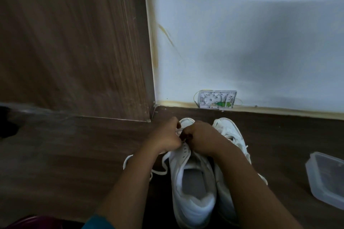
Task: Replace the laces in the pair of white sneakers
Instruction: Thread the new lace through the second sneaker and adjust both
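Sitting on the dark wood-look floor [74, 145] with a brown wood-grain panel [74, 42] up on my left. The loose part of the white flat shoelace [162, 172] is looped on the floor just left of the shoe, and one bit runs under my forearm.

My left hand [166, 135] is curled up tight, pinching the lace down by the toe end of the near white leather sneaker [191, 208]. That one sits heel toward me with its tongue open and most of its eyelets empty. My right hand [200, 138] is almost knuckle to knuckle with the left, fingers curled in too. It looks like it's nipping the same strand right at the lowest eyelets, but the fingertips are hidden, so that's my best read.

The second white sneaker [230, 132] stands touching the first on its right side, partly under my right arm. Behind it, a small open white junction box [216, 99] sits low on the pale wall [242, 42], and a clear plastic container [327, 178] lies well off toward the right edge of the floor.

I'd say I've barely started here. The risks are:
- My forearm pins the slack, so one end comes up short.
- The flat lace twists as it goes through the eyelet.
- I skip a hole because my own hands block the view.
- A hard tug drags the shoe into its neighbour.
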The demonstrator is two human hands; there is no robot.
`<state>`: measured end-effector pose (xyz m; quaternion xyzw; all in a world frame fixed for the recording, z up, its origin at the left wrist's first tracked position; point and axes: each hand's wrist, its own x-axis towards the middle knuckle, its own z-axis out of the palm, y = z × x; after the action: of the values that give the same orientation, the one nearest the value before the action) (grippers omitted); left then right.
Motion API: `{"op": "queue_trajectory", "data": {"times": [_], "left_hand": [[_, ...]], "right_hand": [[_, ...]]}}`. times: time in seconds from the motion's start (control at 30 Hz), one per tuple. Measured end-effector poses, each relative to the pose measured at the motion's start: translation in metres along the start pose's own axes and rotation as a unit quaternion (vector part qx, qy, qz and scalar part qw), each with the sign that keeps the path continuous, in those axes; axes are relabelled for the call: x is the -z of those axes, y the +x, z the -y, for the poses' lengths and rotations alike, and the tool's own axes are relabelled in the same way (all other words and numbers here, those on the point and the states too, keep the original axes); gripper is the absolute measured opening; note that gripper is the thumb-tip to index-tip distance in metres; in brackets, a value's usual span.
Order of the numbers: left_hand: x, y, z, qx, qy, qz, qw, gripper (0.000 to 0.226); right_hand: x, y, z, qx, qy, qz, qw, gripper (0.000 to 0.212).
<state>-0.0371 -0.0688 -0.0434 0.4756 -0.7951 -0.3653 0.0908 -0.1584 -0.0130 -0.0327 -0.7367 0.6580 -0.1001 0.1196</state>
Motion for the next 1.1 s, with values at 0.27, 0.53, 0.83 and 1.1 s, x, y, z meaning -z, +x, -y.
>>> {"op": "queue_trajectory", "data": {"times": [0.27,0.53,0.83,1.1], "left_hand": [[0.011,-0.001,0.000,0.022,-0.154,-0.030,0.987,0.016],[0.017,-0.014,0.002,-0.096,-0.273,-0.037,0.956,0.012],[0.027,-0.010,0.025,-0.064,-0.069,-0.051,0.994,0.035],[0.014,-0.001,0.005,-0.150,0.031,-0.035,0.988,0.019]], "right_hand": [[0.000,-0.001,-0.001,-0.063,-0.014,-0.045,0.997,0.022],[0.003,-0.002,0.010,-0.047,0.157,-0.070,0.984,0.023],[0.017,-0.002,-0.018,-0.223,0.113,-0.190,0.949,0.013],[0.018,-0.003,0.009,-0.010,0.128,-0.136,0.982,0.024]]}}
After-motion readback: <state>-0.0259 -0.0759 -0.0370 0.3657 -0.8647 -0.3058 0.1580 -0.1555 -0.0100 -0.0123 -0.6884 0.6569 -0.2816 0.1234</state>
